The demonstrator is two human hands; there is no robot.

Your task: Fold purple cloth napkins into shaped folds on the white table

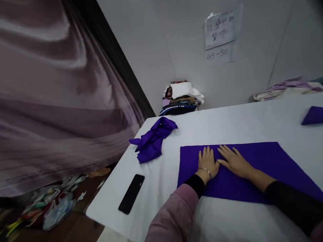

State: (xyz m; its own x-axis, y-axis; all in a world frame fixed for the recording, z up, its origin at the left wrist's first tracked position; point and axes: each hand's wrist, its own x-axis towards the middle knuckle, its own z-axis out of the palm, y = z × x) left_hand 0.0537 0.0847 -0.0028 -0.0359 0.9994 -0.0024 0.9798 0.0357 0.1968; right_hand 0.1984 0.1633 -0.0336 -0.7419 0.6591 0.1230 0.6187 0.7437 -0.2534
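Observation:
A purple cloth (238, 190) lies flat on the white table, its right end running to a slanted point. My left hand (208, 162) rests on its left part, palm down with the fingers stretched out; a bracelet circles the wrist. Close beside it, my right hand (236, 162) also lies flat on the cloth, fingers extended toward the far edge. The two hands almost meet at the thumbs. Neither one grips anything.
Left of the cloth are a crumpled purple cloth (155, 139) and a black phone (131, 194) on the white table (163, 192). Another purple piece (318, 116) lies far right. Folded fabrics (182, 98) stand stacked behind the table. A mauve curtain (52, 95) hangs at left.

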